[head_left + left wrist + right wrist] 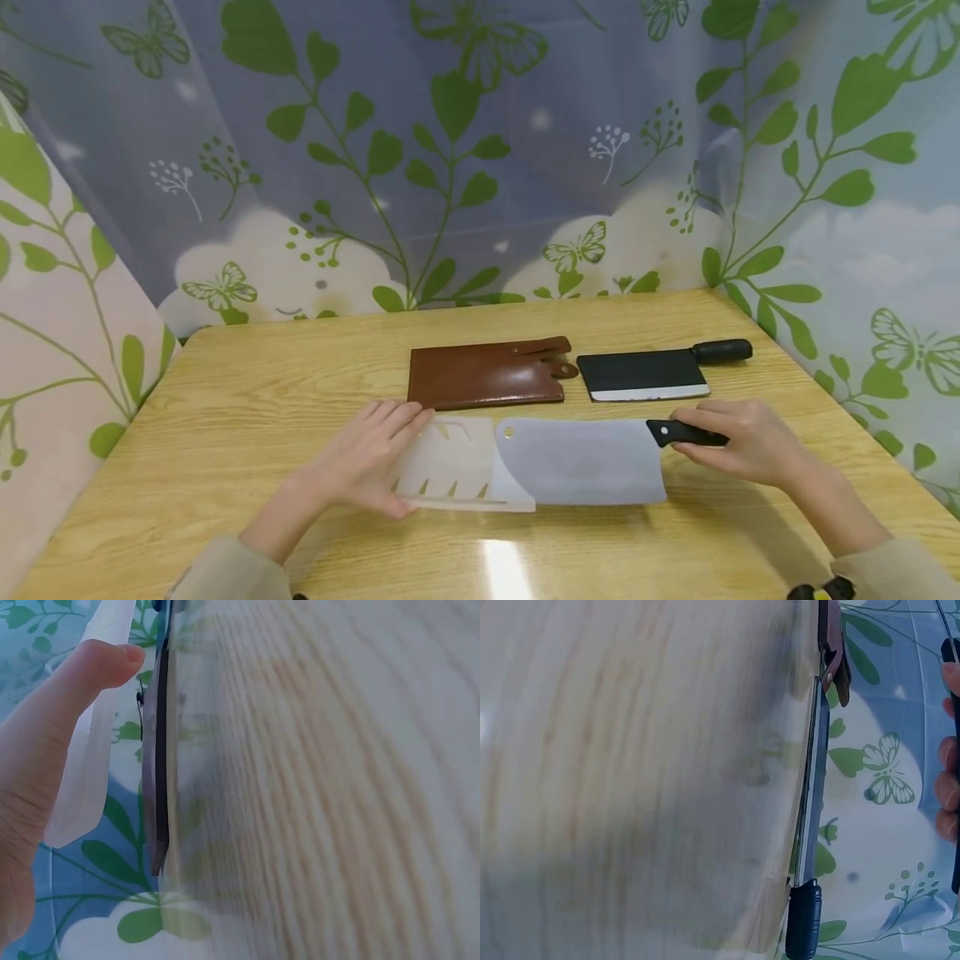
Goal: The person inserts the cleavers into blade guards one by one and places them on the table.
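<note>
So your left hand [367, 461] has the whitish cover [446, 462] pinched between thumb and fingers, your right hand's [750, 442] fingers are curled round the black handle [671, 432] of the silvery cleaver [592, 462], blade end right at the cover's mouth, both above the wooden table [262, 375], brown sheath [480, 375] and dark cleaver [641, 371] lying farther back
</note>
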`<state>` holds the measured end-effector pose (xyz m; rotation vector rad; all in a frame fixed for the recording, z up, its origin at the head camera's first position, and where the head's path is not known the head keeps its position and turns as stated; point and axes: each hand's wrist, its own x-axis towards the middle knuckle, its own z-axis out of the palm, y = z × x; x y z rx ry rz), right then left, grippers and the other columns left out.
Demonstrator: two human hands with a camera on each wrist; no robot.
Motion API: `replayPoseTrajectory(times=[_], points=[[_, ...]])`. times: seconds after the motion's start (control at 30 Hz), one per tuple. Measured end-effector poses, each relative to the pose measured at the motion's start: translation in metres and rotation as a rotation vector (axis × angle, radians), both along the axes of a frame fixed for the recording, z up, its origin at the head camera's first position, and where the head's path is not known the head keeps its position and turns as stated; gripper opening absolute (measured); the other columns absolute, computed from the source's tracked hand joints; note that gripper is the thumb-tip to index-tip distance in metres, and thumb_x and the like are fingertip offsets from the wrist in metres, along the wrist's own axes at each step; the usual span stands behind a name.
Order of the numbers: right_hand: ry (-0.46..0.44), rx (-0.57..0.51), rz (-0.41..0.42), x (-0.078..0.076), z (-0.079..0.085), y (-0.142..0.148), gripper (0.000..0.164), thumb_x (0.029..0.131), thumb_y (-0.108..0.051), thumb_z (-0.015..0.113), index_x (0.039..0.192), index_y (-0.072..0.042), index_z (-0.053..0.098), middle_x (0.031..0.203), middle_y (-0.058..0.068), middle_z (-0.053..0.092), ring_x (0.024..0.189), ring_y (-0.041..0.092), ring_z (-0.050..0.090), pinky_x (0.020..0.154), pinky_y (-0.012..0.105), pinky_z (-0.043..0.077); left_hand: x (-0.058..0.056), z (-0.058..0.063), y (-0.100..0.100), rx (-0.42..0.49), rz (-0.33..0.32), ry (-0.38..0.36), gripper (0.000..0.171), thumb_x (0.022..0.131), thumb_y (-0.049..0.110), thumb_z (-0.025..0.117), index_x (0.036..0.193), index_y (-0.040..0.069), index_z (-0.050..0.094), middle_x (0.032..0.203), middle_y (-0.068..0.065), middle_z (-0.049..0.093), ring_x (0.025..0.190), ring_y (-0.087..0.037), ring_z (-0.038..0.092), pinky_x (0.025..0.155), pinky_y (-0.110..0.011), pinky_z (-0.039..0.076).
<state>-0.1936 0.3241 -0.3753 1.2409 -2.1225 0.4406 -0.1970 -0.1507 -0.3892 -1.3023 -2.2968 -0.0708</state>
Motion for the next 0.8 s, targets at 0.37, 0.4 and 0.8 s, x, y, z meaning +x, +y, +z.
replayPoseTrajectory(times=[0.37, 0.4, 0.8], points=[[-0.019, 0.016, 0.001, 0.0, 0.0003, 0.0009, 0.044, 0.092, -0.045, 0.051, 0.089, -0.005, 0.07, 0.072, -0.003, 0.062, 0.049, -0.003, 0.045, 0.044, 0.011, 0.037, 0.0012, -0.0004, 0.0003, 0.028, -0.025, -0.009, 0.111, 0.042, 0.063, 0.074, 0.125, -0.006, 0.05, 0.114, -0.016, 0.054, 0.099, -0.027, 0.051, 0.084, -0.041, 0.043], [-0.017, 0.017, 0.005, -0.0001, -0.0001, 0.001, 0.044, 0.091, -0.045, 0.051, 0.089, -0.005, 0.07, 0.072, -0.003, 0.061, 0.049, -0.003, 0.045, 0.044, 0.011, 0.037, 0.0017, 0.0, 0.0002, 0.027, -0.026, -0.013, 0.111, 0.042, 0.063, 0.074, 0.125, -0.006, 0.05, 0.114, -0.016, 0.054, 0.099, -0.027, 0.051, 0.084, -0.041, 0.043], [0.074, -0.005, 0.1, -0.0055, -0.005, -0.0076, 0.039, 0.091, -0.041, 0.054, 0.087, -0.006, 0.071, 0.07, -0.005, 0.059, 0.05, -0.002, 0.044, 0.042, 0.012, 0.035, 0.0018, 0.0009, 0.0054, -0.012, -0.083, -0.024, 0.109, 0.045, 0.063, 0.074, 0.126, -0.006, 0.048, 0.116, -0.015, 0.053, 0.103, -0.027, 0.05, 0.088, -0.041, 0.043]])
